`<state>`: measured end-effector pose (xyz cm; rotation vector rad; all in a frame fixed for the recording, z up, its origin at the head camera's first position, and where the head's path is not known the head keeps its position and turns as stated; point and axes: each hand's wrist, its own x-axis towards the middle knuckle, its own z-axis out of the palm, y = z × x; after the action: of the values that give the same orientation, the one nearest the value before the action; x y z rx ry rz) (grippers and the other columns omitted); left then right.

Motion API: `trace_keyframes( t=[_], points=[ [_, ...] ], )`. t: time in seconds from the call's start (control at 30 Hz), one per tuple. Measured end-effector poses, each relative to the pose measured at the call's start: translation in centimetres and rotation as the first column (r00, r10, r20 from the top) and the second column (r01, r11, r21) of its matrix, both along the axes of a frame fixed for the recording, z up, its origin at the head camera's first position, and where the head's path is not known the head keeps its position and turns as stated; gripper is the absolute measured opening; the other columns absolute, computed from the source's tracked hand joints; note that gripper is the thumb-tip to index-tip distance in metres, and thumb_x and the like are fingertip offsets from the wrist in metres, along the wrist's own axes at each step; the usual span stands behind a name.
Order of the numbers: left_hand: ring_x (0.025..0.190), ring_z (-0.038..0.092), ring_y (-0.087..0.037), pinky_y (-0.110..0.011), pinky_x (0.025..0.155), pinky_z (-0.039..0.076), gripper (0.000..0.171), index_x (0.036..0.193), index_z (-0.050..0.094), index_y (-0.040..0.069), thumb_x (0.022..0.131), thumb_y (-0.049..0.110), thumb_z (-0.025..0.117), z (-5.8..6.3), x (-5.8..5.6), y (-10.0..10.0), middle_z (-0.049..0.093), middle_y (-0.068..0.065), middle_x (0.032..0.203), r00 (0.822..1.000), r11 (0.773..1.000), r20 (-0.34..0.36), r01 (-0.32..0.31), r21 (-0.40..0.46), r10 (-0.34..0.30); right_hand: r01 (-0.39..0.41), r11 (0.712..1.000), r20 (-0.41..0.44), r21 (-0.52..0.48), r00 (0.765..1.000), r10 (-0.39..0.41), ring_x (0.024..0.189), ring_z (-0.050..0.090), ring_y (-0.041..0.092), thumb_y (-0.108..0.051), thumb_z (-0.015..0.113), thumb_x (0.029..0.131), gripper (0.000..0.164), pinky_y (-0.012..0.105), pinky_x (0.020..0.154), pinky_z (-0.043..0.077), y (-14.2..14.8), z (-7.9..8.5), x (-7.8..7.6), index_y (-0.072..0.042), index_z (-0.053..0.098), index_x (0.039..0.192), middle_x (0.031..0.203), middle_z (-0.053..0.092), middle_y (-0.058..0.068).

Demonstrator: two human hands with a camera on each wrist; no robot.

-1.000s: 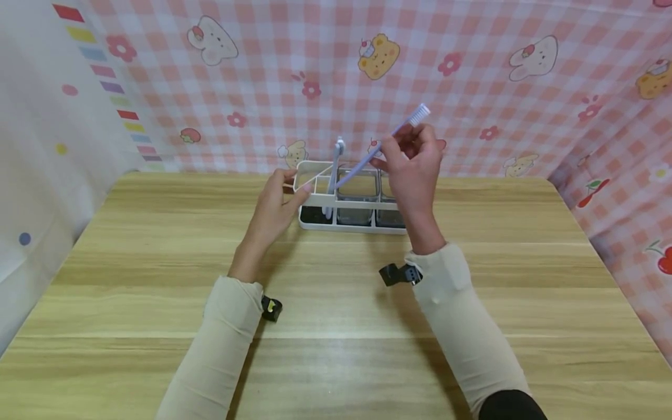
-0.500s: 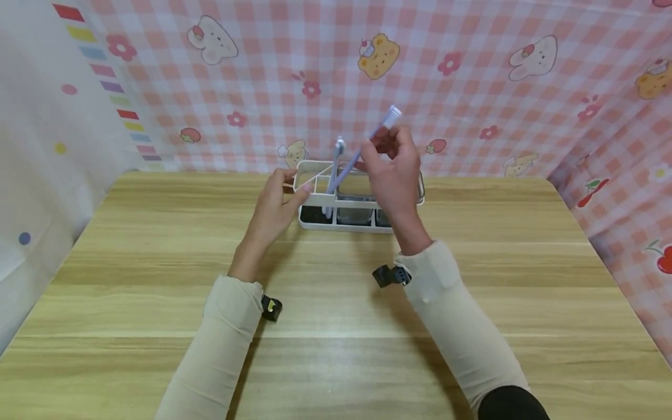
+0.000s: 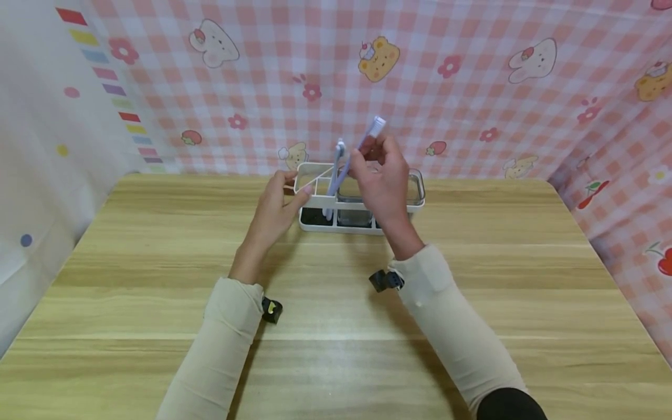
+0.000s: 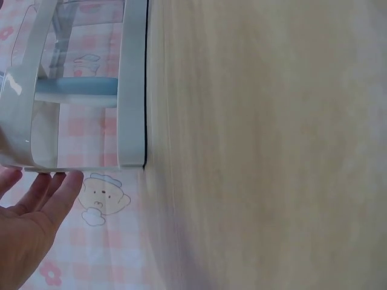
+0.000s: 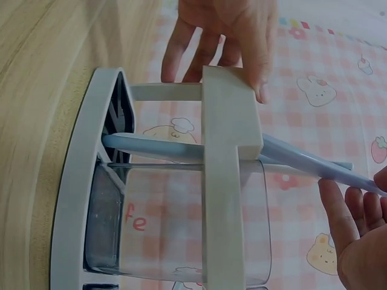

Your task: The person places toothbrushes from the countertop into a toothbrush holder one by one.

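A white toothbrush holder [image 3: 343,205], with an upper frame and a lower base, stands at the back of the wooden table. My left hand [image 3: 273,204] grips its left end, the thumb on the upper frame and the fingers against the side. My right hand [image 3: 385,184] pinches a purple toothbrush [image 3: 343,174], bristles up and leaning right. In the right wrist view, the lower part of its purple handle [image 5: 296,156] enters the holder's upper frame beside a blue toothbrush [image 5: 151,145]. That blue one stands nearly upright in a narrow compartment. The purple brush's bottom end is hard to make out.
Clear cups [image 3: 416,185] sit in the holder's middle and right compartments, partly behind my right hand. Close behind hangs a pink checked cloth [image 3: 262,70] with cartoon prints. More cloth hangs at both sides of the wooden table [image 3: 325,361].
My right hand has moved left and slightly down with the purple toothbrush, which now leans less and sits lower in the holder beside the blue one. The left hand has stayed in place.
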<state>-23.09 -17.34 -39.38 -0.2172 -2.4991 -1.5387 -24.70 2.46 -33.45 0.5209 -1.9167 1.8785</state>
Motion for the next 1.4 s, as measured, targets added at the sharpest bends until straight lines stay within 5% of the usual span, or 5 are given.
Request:
trace_keyframes(
  t=[0.3,0.53,0.73,1.4],
  points=[
    [0.117,0.054,-0.031,-0.044,0.097,0.054,0.052,0.139,0.046,-0.003,0.102,0.028,0.063,0.0,0.0,-0.1,0.054,-0.021,0.130,1.000,1.000,0.005,0.001,0.002,-0.001,-0.016,1.000,-0.001,-0.011,1.000,0.016,0.088,0.062,0.021,0.003,0.065,0.095,0.015,0.038,0.072,0.063,-0.5,-0.4,0.1,0.005,0.053,0.104,0.096,0.059,0.012],
    [0.116,0.054,-0.031,-0.044,0.095,0.054,0.050,0.138,0.047,-0.004,0.102,0.026,0.064,0.0,-0.1,-0.1,0.054,-0.021,0.129,1.000,1.000,-0.011,-0.003,0.005,0.003,0.056,0.993,-0.063,0.103,0.997,-0.049,0.085,0.063,0.020,0.001,0.066,0.094,0.014,0.026,0.066,0.058,-0.8,-1.0,0.0,0.006,0.056,0.102,0.093,0.061,0.014],
    [0.117,0.054,-0.032,-0.045,0.095,0.054,0.050,0.138,0.047,-0.004,0.102,0.025,0.065,0.0,-0.1,-0.1,0.054,-0.022,0.129,1.000,1.000,-0.012,-0.005,0.010,0.005,0.107,0.976,-0.080,0.191,0.992,-0.093,0.087,0.063,0.019,0.000,0.066,0.094,0.013,0.027,0.069,0.055,-1.0,-1.3,-0.1,0.004,0.057,0.101,0.094,0.063,0.011],
    [0.118,0.054,-0.032,-0.044,0.097,0.053,0.051,0.139,0.046,-0.005,0.103,0.027,0.063,0.1,0.0,-0.1,0.054,-0.021,0.129,1.000,1.000,0.001,-0.001,-0.003,0.001,0.097,0.931,-0.068,0.352,0.995,-0.078,0.089,0.063,0.018,0.001,0.063,0.093,0.015,0.025,0.062,0.057,-1.7,-2.2,0.2,0.001,0.058,0.107,0.100,0.064,0.010]
  ],
)
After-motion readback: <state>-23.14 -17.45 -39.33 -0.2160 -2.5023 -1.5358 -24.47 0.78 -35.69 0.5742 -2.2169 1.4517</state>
